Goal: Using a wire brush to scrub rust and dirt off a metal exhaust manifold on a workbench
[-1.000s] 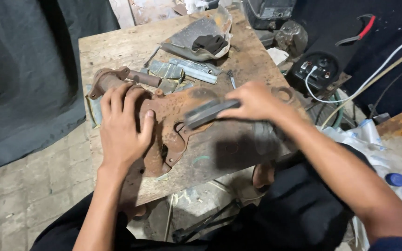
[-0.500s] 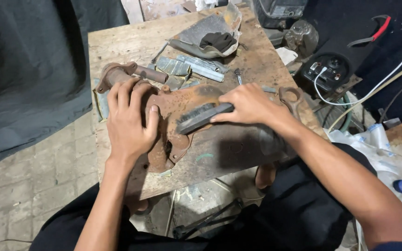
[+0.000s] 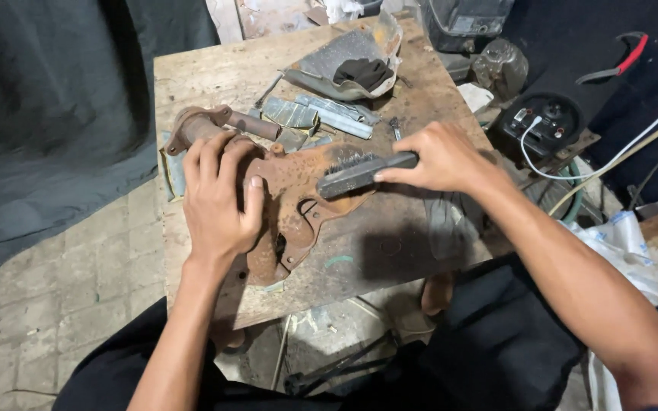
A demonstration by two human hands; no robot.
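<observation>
A rusty, flat metal part (image 3: 295, 202) with cut-outs lies on a worn wooden table (image 3: 390, 243). My left hand (image 3: 218, 202) presses flat on its left side, fingers spread toward a rusty pipe flange (image 3: 199, 125). My right hand (image 3: 439, 156) grips the handle of a dark wire brush (image 3: 359, 173), whose bristles rest on the upper middle of the rusty part.
Bent grey metal strips (image 3: 321, 114) and a curled sheet with a dark cloth (image 3: 359, 68) lie at the table's far side. A round gauge with a white cable (image 3: 546, 125), red-handled pliers (image 3: 618, 61) and plastic bags (image 3: 634, 236) are at right. Dark fabric (image 3: 47, 99) hangs left.
The brush and my right hand have shifted slightly up and to the right across the rusty part. My left hand stays pressed on it; the camera view has moved a little.
</observation>
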